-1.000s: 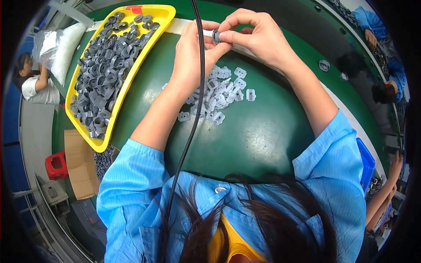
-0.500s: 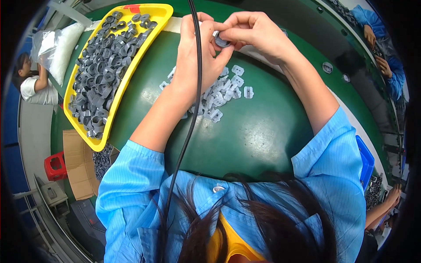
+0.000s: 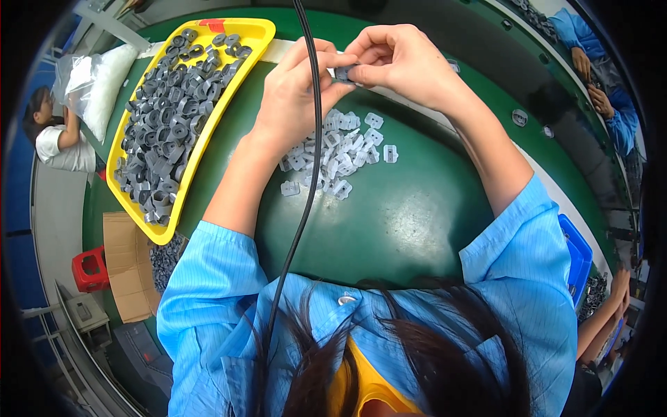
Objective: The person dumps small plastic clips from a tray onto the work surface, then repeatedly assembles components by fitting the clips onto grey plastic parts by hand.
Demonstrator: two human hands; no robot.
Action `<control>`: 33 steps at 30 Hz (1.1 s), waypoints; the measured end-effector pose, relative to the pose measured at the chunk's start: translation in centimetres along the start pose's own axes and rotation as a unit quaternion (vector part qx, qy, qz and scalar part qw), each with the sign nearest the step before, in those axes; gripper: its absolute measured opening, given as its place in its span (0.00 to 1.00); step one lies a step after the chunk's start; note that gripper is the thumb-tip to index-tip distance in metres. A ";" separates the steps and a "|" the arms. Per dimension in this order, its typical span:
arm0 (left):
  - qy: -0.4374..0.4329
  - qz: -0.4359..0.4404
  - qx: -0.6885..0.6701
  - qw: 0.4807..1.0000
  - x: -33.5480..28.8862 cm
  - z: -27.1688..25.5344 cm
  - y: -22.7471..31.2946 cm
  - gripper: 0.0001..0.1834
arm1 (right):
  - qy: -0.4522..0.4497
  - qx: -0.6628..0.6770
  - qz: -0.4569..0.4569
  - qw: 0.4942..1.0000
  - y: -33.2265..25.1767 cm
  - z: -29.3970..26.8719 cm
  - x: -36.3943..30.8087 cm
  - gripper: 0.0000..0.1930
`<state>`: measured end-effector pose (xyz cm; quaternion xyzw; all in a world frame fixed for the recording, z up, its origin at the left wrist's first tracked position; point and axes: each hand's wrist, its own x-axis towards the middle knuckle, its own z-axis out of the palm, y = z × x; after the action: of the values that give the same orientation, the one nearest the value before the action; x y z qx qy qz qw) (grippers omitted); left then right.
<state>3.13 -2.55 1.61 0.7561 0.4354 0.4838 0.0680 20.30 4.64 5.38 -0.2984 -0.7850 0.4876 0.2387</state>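
Both hands meet above the far part of the green table (image 3: pixel 389 243), with a small grey plastic part (image 3: pixel 344 74) pinched between them. My left hand (image 3: pixel 295 90) is closed on its left side, fingertips pressed to it. From the right, my right hand (image 3: pixel 403 66) grips the same part between thumb and fingers. The fingers cover most of it. Just below the hands lies a loose pile of small translucent plastic pieces (image 3: pixel 340 156). To the left, a yellow tray (image 3: pixel 198 149) is heaped with dark grey ring-shaped plastic parts (image 3: pixel 163 118).
A black cable (image 3: pixel 303 208) hangs across the view in front of my left hand. A cardboard box (image 3: pixel 128 267) and a red stool (image 3: pixel 90 269) stand at the lower left. A blue bin (image 3: pixel 575 257) is at the right. Other people work on both sides; a moving line carries round parts (image 3: pixel 519 117).
My left hand has shifted a little left and down, uncovering more of the pile. The grey part has turned and moved slightly left, still between both hands.
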 end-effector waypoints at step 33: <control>0.046 -0.344 -0.275 0.897 -0.5 0.2 -3.6 0.21 | -0.029 -0.281 -0.137 0.949 2.0 2.3 0.5 0.08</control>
<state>1.11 -0.67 -0.76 0.4872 0.5203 0.5650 0.4156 18.92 4.22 2.66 -0.2285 -0.9301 0.2181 0.1875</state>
